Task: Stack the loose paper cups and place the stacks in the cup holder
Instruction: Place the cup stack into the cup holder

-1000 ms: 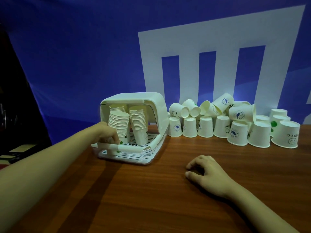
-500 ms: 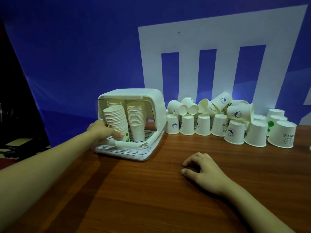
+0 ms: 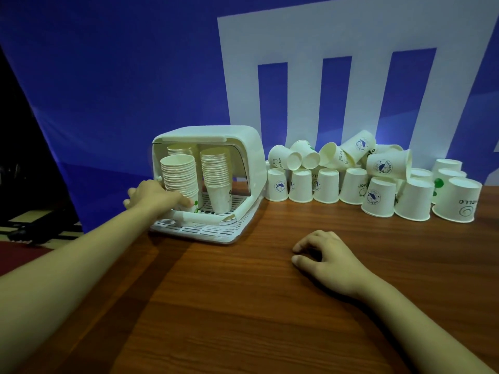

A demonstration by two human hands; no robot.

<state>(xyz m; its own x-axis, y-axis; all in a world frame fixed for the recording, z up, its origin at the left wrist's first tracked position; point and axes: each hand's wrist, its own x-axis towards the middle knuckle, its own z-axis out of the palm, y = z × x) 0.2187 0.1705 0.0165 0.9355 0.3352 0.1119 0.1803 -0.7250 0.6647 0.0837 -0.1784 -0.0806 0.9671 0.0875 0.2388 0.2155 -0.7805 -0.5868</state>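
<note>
Cup holder (image 3: 251, 157): sitting at table (image 3: 243, 306) left-rear, lid up — could be sliding if pushed.
Loose cups (image 3: 378, 179): piling right, waiting.
Stack (image 3: 179, 179): leaning inside holder, risking toppling.
Left hand (image 3: 154, 195): gripping stack base.
Right hand (image 3: 324, 255): resting on table, empty, half-curled.

the left hand (image 3: 154, 195) covers the lower side of the front stack (image 3: 180, 182) in the cup holder (image 3: 243, 157), so the grip on that side cannot be judged; the rear stack (image 3: 179, 149) shows only its top rims behind the front one; the holder's hood hides whatever stands deeper toward its back wall; both forearms run out of the bottom edge; in the loose cups (image 3: 378, 182) along the table's (image 3: 243, 306) far edge, the back ones are mostly masked by the front row; most printed lettering is too small to read; the table's near and right edges are cut off.
</note>
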